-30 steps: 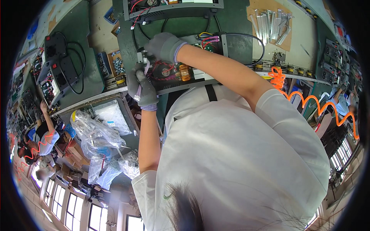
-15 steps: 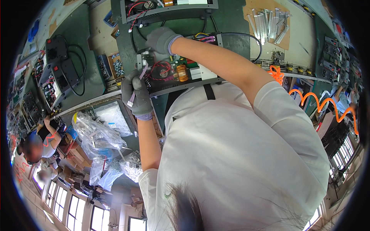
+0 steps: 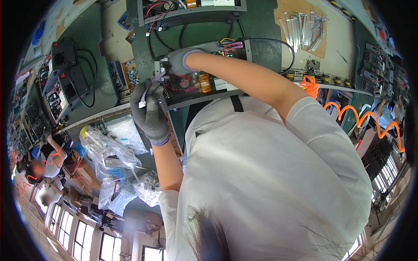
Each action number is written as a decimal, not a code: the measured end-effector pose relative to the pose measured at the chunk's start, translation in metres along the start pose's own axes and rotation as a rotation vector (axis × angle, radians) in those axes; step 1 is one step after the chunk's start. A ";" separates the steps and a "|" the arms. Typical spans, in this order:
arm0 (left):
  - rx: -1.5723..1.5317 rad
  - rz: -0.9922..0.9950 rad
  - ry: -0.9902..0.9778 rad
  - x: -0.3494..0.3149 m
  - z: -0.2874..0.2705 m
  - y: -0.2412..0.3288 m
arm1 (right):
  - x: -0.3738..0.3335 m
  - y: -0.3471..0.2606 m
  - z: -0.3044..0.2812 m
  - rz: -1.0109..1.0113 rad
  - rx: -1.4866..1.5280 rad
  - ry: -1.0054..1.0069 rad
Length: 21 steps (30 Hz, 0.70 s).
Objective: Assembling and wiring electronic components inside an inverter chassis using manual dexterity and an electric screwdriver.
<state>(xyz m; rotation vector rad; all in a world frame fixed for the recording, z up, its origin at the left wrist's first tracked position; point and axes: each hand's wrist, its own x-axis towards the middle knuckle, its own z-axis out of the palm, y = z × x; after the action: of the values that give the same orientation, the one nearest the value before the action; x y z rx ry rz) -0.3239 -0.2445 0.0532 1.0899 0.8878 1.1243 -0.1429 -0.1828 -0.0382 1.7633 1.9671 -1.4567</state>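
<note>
An open black metal case (image 3: 204, 96) lies on the green bench mat, with a copper-wound coil (image 3: 204, 82), red wires and circuit boards inside. My left hand (image 3: 151, 115), in a grey glove, is closed at the case's left end around a flat pale ribbon cable. The cable's white connector (image 3: 142, 104) sticks out over my fingers, and its other end runs toward the case. My right hand (image 3: 177, 63), also gloved, reaches over the left part of the case; its fingers are mostly hidden.
A second open case (image 3: 196, 18) stands farther back. Small boxes of screws (image 3: 132, 73) sit at the left, near black units with cords (image 3: 63, 56). Metal strips (image 3: 302, 32) lie on cardboard at the right. Plastic bags (image 3: 109, 150) fill the left side tray. An orange coiled hose (image 3: 357, 117) hangs right.
My right hand has come nearer from behind the case to over its left end. My left hand has shifted slightly left and turned, with the cable's connector moving up.
</note>
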 end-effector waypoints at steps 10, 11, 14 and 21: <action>0.226 -0.098 -0.071 0.005 -0.009 0.016 | 0.043 0.023 0.023 -0.808 -1.132 -0.205; 0.226 -0.098 -0.059 0.003 -0.013 0.015 | 0.023 0.007 0.006 -0.797 -1.130 -0.302; 0.310 -0.011 -0.109 0.005 -0.014 0.009 | -0.005 -0.002 -0.006 -0.166 -0.395 -0.297; 0.332 -0.035 -0.063 0.005 -0.014 0.006 | -0.049 -0.017 0.007 -0.094 -0.372 -0.010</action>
<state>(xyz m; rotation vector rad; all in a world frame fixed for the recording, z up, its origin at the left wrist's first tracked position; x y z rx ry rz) -0.3371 -0.2359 0.0551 1.3669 1.0634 0.9275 -0.1449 -0.2199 -0.0010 1.5181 2.1685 -1.0304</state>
